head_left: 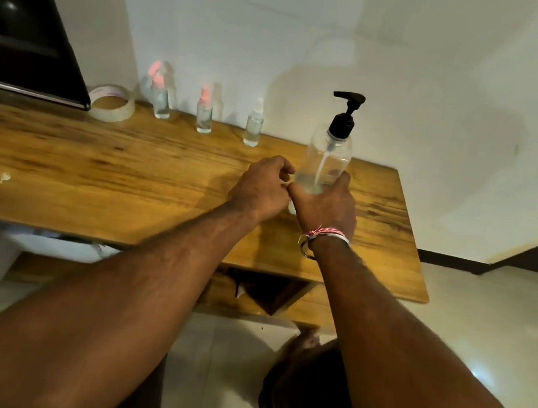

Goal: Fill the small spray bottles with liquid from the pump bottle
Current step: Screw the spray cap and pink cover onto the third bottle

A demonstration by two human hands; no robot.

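A clear pump bottle with a black pump head stands on the wooden table, a little liquid at its bottom. My right hand wraps around its base. My left hand is curled just to the left of it, fingers closed, touching my right thumb; I cannot make out anything in it. Three small clear spray bottles stand along the wall: a left one with a pink top, a middle one with a pink top, and a right one with a clear top.
A roll of clear tape lies at the back left, beside the corner of a dark screen. The table's right edge is close to the pump bottle. Below are a shelf and tiled floor.
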